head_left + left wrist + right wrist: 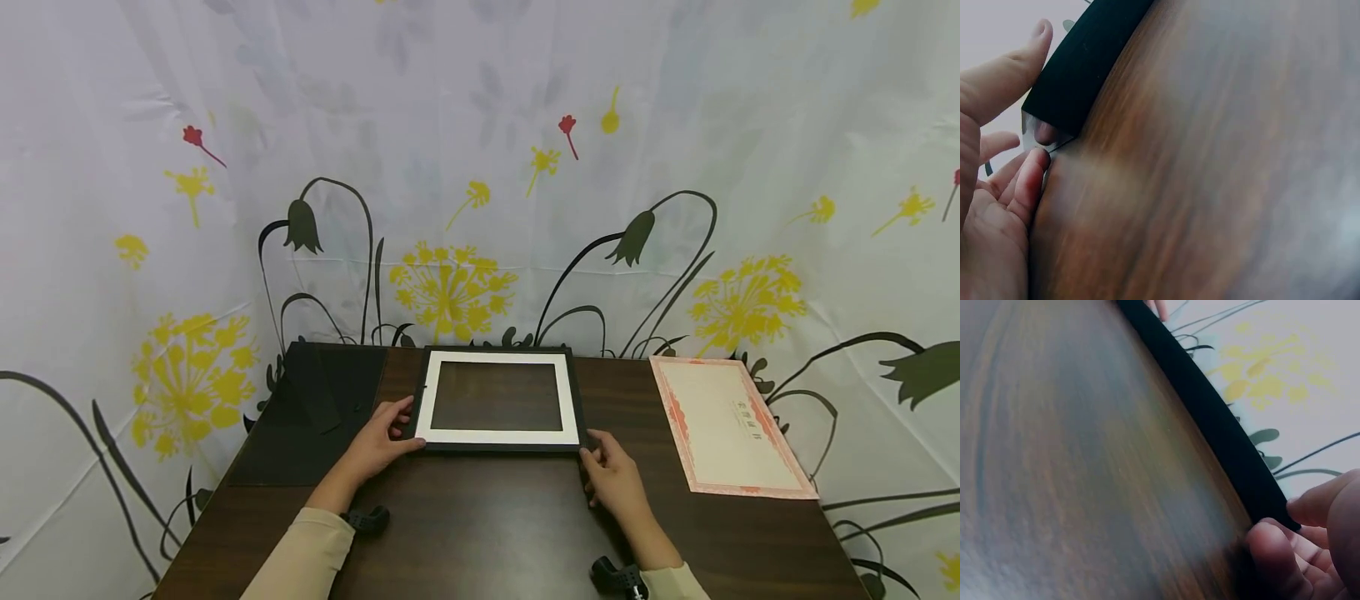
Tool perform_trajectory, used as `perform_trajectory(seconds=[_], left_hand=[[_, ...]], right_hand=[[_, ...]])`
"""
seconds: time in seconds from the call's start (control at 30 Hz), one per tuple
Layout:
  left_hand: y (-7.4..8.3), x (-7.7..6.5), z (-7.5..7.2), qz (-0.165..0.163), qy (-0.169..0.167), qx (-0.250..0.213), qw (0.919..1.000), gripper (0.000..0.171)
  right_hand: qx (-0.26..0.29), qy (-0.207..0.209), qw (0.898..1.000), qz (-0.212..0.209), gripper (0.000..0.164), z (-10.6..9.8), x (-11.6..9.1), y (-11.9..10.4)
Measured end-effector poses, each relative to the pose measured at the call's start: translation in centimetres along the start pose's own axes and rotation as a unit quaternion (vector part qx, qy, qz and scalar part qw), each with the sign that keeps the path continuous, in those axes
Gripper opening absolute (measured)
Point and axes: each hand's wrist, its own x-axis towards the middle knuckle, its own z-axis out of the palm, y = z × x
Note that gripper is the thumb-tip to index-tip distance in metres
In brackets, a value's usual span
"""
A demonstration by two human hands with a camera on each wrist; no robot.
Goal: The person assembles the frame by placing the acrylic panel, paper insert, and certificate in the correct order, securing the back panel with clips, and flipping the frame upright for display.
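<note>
A black picture frame [495, 448] with a white mat [491, 437] faces up near the table's far side. My left hand [378, 442] holds its lower left corner, the thumb along the near edge and the fingers at the side. At the lower right corner, my right hand [611, 475] pinches the frame between thumb and fingers. The right wrist view shows the dark edge [1204, 419] running to that grip. In the left wrist view, the left thumb [1013, 72] touches the dark edge while the other fingers curl below the corner.
A black backing board [277, 450] lies at the table's left. On the right is a cream certificate sheet with a red-orange border [750, 487]. A flowered curtain [480, 167] hangs behind the dark wooden table [480, 525].
</note>
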Motion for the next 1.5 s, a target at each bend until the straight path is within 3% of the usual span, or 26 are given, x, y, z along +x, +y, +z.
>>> perform_trajectory(seconds=[0.17, 0.6, 0.93, 1.2, 1.5], left_hand=[[0.2, -0.2, -0.3, -0.001, -0.015, 0.0, 0.9999, 0.096], [-0.1, -0.1, -0.2, 0.005, -0.018, -0.015, 0.9997, 0.096], [-0.1, -0.1, -0.4, 0.004, -0.017, -0.003, 0.9998, 0.097], [-0.3, -0.3, 0.2, -0.004, -0.012, 0.01, 0.9999, 0.096], [-0.3, -0.2, 0.1, -0.008, -0.012, -0.003, 0.9999, 0.095]], right_hand=[[0.031, -0.024, 0.999, 0.014, 0.038, -0.3, 0.2, 0.0], [0.01, -0.038, 0.999, 0.032, 0.042, -0.7, 0.0, -0.8], [-0.009, -0.025, 1.0, 0.013, 0.034, -1.5, -0.1, -1.1], [-0.072, 0.02, 0.997, -0.01, 0.031, -5.2, 0.3, -1.3], [-0.145, 0.104, 0.984, -0.01, 0.033, -9.9, 0.9, -1.7]])
